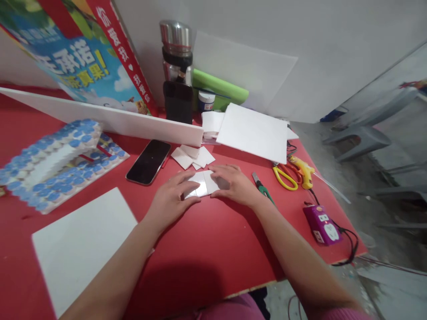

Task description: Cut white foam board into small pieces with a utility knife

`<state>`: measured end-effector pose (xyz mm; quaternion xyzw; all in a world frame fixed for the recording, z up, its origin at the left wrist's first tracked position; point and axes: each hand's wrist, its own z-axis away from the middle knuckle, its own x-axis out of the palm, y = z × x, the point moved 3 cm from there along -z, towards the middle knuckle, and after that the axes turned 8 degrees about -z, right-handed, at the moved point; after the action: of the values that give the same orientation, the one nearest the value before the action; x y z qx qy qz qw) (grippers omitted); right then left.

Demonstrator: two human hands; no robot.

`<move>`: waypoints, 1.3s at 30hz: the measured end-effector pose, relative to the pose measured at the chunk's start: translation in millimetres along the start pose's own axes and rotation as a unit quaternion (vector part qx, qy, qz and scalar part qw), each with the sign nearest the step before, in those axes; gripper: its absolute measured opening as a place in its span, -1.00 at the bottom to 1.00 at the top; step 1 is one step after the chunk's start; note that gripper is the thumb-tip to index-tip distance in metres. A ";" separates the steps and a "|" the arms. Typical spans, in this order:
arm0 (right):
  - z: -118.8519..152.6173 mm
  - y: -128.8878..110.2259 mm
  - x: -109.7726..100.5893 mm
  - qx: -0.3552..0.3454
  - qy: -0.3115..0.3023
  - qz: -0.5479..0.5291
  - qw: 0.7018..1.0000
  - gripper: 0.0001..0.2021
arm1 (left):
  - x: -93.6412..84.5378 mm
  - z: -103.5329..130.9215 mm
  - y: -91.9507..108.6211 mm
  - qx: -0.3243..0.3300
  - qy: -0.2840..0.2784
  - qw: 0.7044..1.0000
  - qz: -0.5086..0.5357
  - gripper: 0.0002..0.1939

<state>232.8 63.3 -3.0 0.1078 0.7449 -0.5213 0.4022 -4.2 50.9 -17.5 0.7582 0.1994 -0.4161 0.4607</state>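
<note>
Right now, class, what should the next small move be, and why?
Probably a light inward press: the left hand and right hand sit at opposite ends of the small white pieces, and the line across their middle could be a seam needing closing.

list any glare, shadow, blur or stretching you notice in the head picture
Head view, centre: glare on the small white pieces between the left hand and right hand; head view, bottom: broad shadow across the red table; head view, right: grey stool looks soft and stretched; head view, left: blue-and-white model looks smeared.
</note>
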 end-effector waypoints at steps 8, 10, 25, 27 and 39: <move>5.9 -8.8 8.3 -0.013 0.006 0.029 0.999 -0.51 | -3.5 5.1 4.0 0.070 -0.063 0.992 -0.089 -0.58; 7.3 -11.3 11.6 -0.012 0.006 0.030 0.999 -0.53 | -4.0 8.4 6.2 0.083 -0.071 0.989 -0.101 -0.60; -19.3 26.9 -68.7 0.163 0.265 -0.163 0.936 -0.76 | -2.2 8.0 9.9 0.083 -0.112 0.983 -0.123 -0.52; -33.0 33.6 -68.2 0.177 0.242 -0.130 0.945 -0.83 | -2.9 7.0 11.9 0.096 -0.108 0.982 -0.124 -0.52; -74.5 3.1 2.6 0.208 0.047 0.079 0.974 -0.54 | -7.4 14.2 14.1 0.088 -0.105 0.982 -0.130 -0.52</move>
<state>196.6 128.3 2.9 0.2723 0.6273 -0.6259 0.3750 -5.1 32.3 -7.1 0.7152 0.2093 -0.5657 0.3530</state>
